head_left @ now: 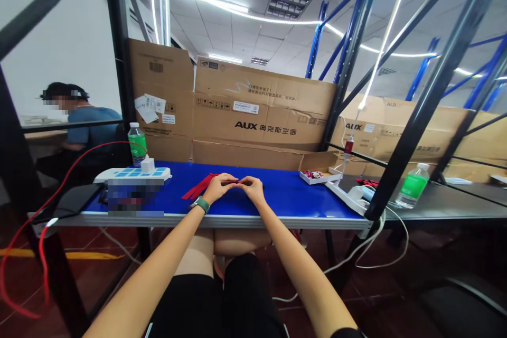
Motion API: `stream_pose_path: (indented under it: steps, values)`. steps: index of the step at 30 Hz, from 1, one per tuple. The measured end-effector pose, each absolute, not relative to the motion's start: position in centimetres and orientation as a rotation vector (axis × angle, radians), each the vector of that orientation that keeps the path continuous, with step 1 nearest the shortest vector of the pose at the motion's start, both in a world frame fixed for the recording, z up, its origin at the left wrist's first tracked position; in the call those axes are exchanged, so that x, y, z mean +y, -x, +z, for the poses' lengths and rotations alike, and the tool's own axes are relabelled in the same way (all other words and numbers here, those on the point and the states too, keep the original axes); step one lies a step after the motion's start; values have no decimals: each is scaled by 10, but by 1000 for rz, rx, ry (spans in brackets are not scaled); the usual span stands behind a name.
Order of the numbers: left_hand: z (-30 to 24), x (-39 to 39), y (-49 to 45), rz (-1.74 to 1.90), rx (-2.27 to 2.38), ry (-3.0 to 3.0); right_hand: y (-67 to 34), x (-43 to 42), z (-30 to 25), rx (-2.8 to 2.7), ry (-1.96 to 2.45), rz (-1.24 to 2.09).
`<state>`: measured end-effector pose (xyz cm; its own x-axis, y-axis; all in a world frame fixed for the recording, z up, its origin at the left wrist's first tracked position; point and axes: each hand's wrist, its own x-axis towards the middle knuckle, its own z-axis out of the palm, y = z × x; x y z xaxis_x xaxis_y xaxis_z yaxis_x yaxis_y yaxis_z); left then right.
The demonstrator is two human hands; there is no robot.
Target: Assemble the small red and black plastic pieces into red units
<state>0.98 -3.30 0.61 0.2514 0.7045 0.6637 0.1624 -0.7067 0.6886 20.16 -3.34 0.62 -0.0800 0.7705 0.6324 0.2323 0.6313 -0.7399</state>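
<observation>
My left hand [220, 185] and my right hand [250, 187] meet over the blue table [293, 195], fingers curled and pinched together on a small red strip [233, 182] held between them. A green watch is on my left wrist. A bundle of red strips [198, 187] lies on the table just left of my left hand. Both forearms stretch forward from the bottom of the view.
A white power strip [132, 173] with a charger lies at the table's left, a green-labelled bottle [137, 143] behind it. A small white tray [316, 176] sits at right. Cardboard boxes [261, 111] wall the back. Another person [81, 121] sits at far left. A second bottle [412, 186] stands right.
</observation>
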Motion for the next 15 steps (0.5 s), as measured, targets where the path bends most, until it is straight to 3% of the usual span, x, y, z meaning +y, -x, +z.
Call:
stream_pose_path:
  steps: [15]
  values:
    - [4,-29,-10,1436,763,-2015,-202,-34,6,-1628,774,679]
